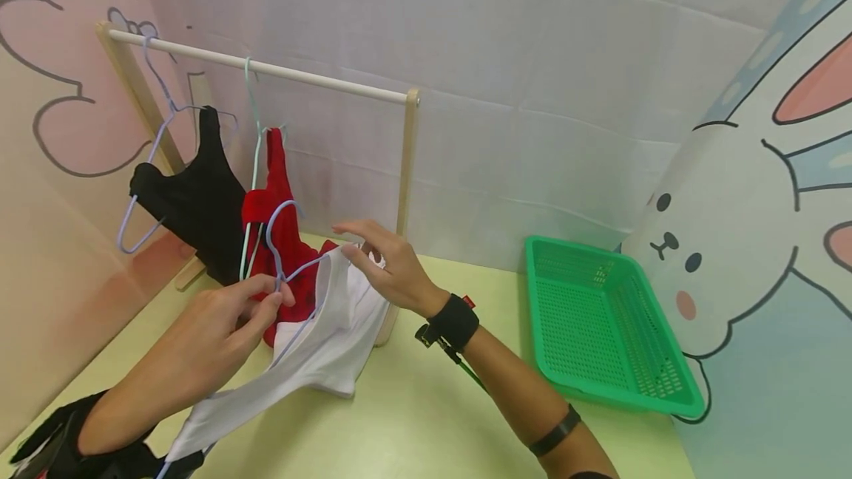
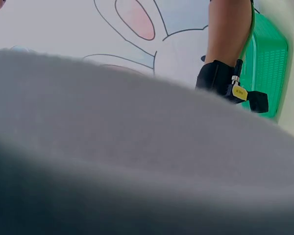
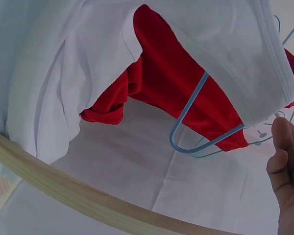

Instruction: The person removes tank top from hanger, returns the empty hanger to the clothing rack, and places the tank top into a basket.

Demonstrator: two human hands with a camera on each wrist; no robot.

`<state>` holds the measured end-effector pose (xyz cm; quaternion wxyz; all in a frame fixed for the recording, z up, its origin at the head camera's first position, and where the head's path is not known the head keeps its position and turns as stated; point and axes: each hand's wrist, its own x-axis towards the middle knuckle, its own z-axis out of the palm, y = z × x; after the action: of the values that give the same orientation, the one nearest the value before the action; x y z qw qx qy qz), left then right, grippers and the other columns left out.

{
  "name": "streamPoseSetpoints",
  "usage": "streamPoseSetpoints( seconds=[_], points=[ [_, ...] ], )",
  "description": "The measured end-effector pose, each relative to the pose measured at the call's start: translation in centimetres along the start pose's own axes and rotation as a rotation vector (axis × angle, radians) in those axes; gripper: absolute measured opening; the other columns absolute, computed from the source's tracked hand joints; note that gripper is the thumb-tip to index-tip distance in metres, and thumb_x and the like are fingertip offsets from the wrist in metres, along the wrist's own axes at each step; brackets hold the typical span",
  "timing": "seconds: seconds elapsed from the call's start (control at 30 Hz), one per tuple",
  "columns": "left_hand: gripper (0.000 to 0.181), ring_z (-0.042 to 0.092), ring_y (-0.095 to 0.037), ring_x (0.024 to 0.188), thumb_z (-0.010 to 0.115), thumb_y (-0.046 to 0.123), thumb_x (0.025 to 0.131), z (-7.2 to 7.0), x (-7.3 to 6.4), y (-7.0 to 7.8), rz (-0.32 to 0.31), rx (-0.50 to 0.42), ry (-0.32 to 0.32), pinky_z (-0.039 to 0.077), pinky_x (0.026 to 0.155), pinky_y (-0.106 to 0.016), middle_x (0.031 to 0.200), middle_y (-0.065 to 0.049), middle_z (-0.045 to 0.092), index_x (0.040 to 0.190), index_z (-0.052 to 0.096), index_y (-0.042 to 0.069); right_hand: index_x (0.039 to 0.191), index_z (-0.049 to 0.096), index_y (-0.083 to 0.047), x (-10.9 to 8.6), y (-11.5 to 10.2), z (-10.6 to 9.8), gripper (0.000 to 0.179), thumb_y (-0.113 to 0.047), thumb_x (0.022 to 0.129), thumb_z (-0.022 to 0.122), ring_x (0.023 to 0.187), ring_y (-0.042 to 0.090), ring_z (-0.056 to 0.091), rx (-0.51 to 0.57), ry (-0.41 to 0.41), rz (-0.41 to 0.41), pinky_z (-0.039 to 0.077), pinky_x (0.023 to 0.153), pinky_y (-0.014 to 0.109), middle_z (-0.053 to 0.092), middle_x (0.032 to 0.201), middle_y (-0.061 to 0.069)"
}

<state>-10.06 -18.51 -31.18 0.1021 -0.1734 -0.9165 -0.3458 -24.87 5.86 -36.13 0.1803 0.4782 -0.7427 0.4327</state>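
Note:
My left hand [image 1: 206, 335] pinches a lavender hanger [image 1: 271, 233] at its neck, just below the hook. A white sleeveless top [image 1: 342, 342] hangs on this hanger, one strap stretched down past the left wrist. My right hand [image 1: 393, 268] is beside the other strap, its thumb and fingers apart and loosely bent, gripping nothing. In the right wrist view, the hanger's rounded end [image 3: 175, 139] sticks out past the white strap [image 3: 264, 103], near the right fingertips. A blurred pale surface, apparently cloth [image 2: 137, 117], fills much of the left wrist view and hides the left hand.
A wooden rack with a white rod [image 1: 319, 80] stands behind. From it hang a black top [image 1: 193, 194], partly off its lavender hanger, and a red garment [image 1: 282, 176] on a mint hanger [image 1: 256, 139]. A green basket [image 1: 586, 316] sits at the right.

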Motion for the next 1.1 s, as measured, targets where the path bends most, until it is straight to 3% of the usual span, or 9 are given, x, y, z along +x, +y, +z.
streamPoseSetpoints(
  seconds=[0.13,0.27,0.4,0.77,1.1],
  points=[
    [0.012,0.043,-0.006,0.053,0.060,0.011,0.109,0.0,-0.1,-0.1,0.017,-0.008,0.003,0.041,0.050,-0.026,0.065,0.015,0.057,0.112,0.072,0.009,0.140,0.066,-0.004,0.0,-0.5,0.6,0.033,-0.012,0.108,0.061,0.102,0.015,0.063,-0.035,-0.076,0.008,0.053,0.081,0.019,0.069,0.135,0.011],
    [0.011,0.042,-0.004,0.052,0.061,0.008,0.107,0.0,-0.1,-0.2,0.065,-0.005,0.032,0.041,0.049,-0.026,0.064,0.016,0.054,0.110,0.072,0.010,0.135,0.068,-0.004,-0.2,-0.5,1.1,0.029,-0.012,0.110,0.057,0.121,0.017,0.064,-0.049,-0.105,0.013,0.053,0.096,0.020,0.069,0.133,0.009],
    [0.011,0.044,-0.004,0.053,0.062,0.008,0.107,0.0,-0.2,-0.3,0.074,-0.009,0.036,0.043,0.049,-0.025,0.066,0.014,0.053,0.111,0.072,0.009,0.135,0.068,-0.004,-0.3,-0.5,1.4,0.028,-0.011,0.112,0.054,0.129,0.019,0.062,-0.049,-0.117,0.017,0.049,0.109,0.023,0.066,0.134,0.010],
    [0.012,0.044,-0.005,0.055,0.061,0.010,0.108,-0.1,-0.4,0.0,0.056,-0.005,0.030,0.043,0.051,-0.025,0.068,0.013,0.053,0.113,0.072,0.010,0.139,0.065,-0.002,-0.5,0.5,2.6,0.031,-0.013,0.113,0.050,0.124,0.021,0.061,-0.017,-0.126,0.074,0.048,0.108,0.022,0.067,0.133,0.013],
    [0.012,0.039,-0.004,0.053,0.060,0.009,0.109,-0.1,-0.6,-0.2,0.076,-0.003,0.038,0.039,0.048,-0.025,0.065,0.016,0.050,0.110,0.072,0.013,0.132,0.067,-0.002,-0.7,0.9,3.1,0.027,-0.010,0.112,0.051,0.110,0.021,0.062,-0.002,-0.130,0.116,0.051,0.101,0.020,0.067,0.119,0.010]
  ],
)
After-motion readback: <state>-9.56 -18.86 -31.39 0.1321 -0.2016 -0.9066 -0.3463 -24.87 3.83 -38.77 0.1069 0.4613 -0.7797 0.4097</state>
